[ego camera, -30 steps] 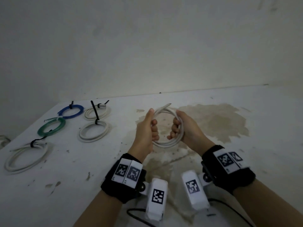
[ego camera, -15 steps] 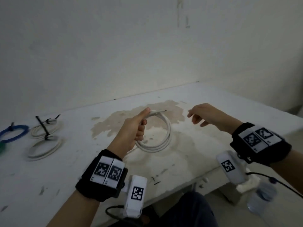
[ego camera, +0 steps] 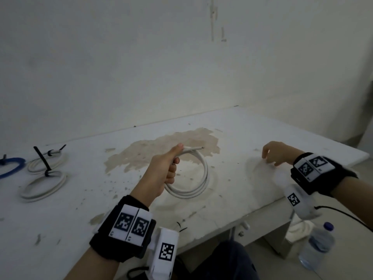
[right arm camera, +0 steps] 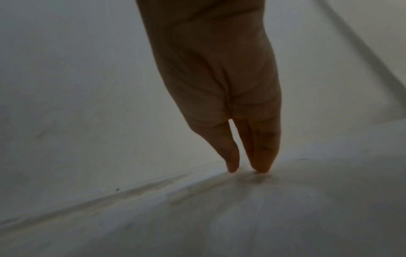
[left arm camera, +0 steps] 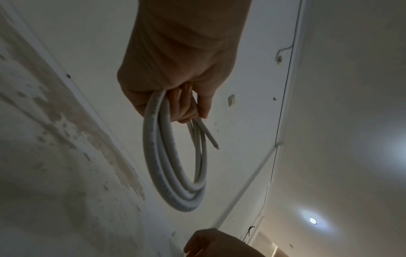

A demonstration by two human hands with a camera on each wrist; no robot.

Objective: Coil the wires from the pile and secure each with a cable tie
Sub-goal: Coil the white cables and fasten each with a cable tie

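Observation:
A white wire coil (ego camera: 202, 179) hangs over the stained middle of the white table (ego camera: 252, 190). My left hand (ego camera: 174, 165) grips the coil at its top, thumb along the strands, and one cut wire end pokes out to the right. The left wrist view shows the same coil (left arm camera: 163, 167) dangling from my curled fingers (left arm camera: 186, 107). My right hand (ego camera: 269, 158) is away to the right, apart from the coil. In the right wrist view its straight fingertips (right arm camera: 261, 167) touch the bare tabletop and hold nothing that I can see.
Tied coils lie at the far left: two white ones (ego camera: 43, 185) (ego camera: 47, 161) joined by a black cable tie (ego camera: 42, 160), and a blue one (ego camera: 11, 168). A small black scrap (ego camera: 181, 227) lies by the front edge. A water bottle (ego camera: 316, 247) stands on the floor.
My right hand has let go of the coil and moved right, down onto the tabletop. The left hand alone keeps the coil. The head view has swung to the right.

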